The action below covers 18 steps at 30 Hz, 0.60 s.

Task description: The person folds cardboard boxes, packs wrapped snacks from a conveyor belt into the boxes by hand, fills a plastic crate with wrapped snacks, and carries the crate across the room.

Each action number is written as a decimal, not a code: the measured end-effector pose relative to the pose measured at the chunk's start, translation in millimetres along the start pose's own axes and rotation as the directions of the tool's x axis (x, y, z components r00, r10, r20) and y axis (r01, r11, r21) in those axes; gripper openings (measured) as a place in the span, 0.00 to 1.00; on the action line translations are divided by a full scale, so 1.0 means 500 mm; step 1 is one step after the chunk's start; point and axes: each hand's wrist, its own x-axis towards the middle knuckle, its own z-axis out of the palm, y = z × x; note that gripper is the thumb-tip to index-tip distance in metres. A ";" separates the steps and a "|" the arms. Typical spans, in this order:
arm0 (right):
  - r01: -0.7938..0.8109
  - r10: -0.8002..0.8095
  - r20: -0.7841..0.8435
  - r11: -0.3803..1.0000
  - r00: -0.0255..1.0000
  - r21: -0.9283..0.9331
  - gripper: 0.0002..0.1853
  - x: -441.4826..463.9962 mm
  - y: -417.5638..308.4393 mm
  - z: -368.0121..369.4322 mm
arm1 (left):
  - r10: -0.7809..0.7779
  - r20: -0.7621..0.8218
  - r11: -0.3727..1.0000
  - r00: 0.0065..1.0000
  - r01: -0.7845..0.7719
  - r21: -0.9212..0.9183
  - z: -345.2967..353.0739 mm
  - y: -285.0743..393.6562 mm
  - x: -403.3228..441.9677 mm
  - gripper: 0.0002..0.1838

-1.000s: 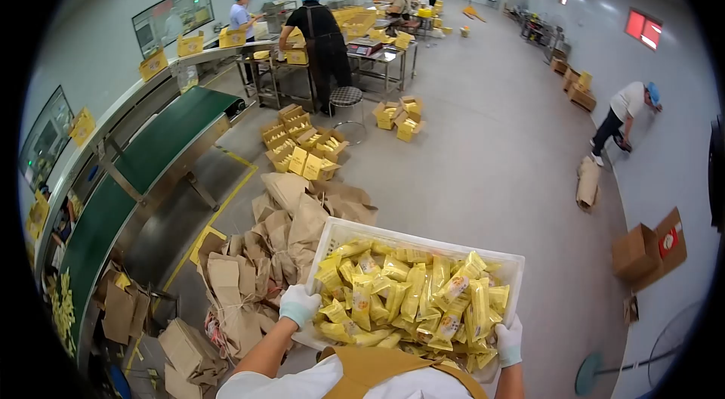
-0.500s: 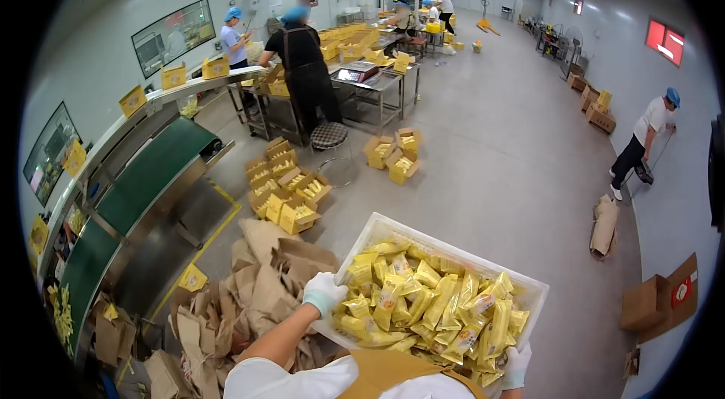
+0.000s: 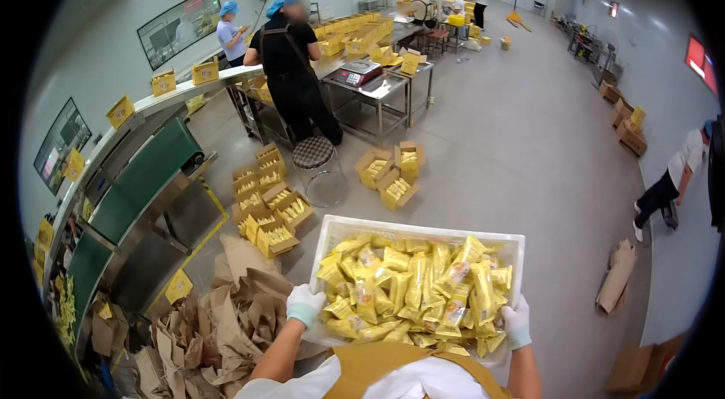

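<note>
A white plastic crate (image 3: 423,227) is held level in front of my body, heaped with yellow wrapped snack packets (image 3: 414,282). My left hand (image 3: 304,304), in a white glove, is closed on the crate's left side near the front corner. At the right side, my gloved right hand (image 3: 517,321) grips the rim, its fingers partly hidden behind the wall. Crumpled brown paper sacks (image 3: 219,323) lie in a pile on the floor, left of my left hand.
Open yellow boxes of packets stand on the floor ahead left (image 3: 268,202) and in the middle (image 3: 393,172). A checkered stool (image 3: 313,153) is near a person in black (image 3: 291,74). The green conveyor (image 3: 143,191) runs along the left. Another person (image 3: 680,172) bends at the right wall.
The crate has turned to sit straighter before me, and my right hand shows more fully on its side. My view has swung left; the floor boxes and stool are closer.
</note>
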 end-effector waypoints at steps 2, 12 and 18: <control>0.024 -0.023 0.024 0.998 0.999 -0.064 0.11 0.150 -0.019 0.008 | -0.021 -0.013 0.999 1.000 0.021 -0.027 0.043 0.059 0.083 0.23; 0.000 0.002 -0.059 0.999 0.998 0.032 0.14 0.642 -0.158 0.011 | 0.048 0.010 0.999 0.999 -0.048 0.023 0.084 0.484 0.521 0.22; 0.032 -0.028 -0.059 0.998 0.998 0.059 0.17 1.008 -0.223 -0.017 | 0.042 0.006 0.997 0.999 -0.043 0.063 0.215 0.732 0.754 0.22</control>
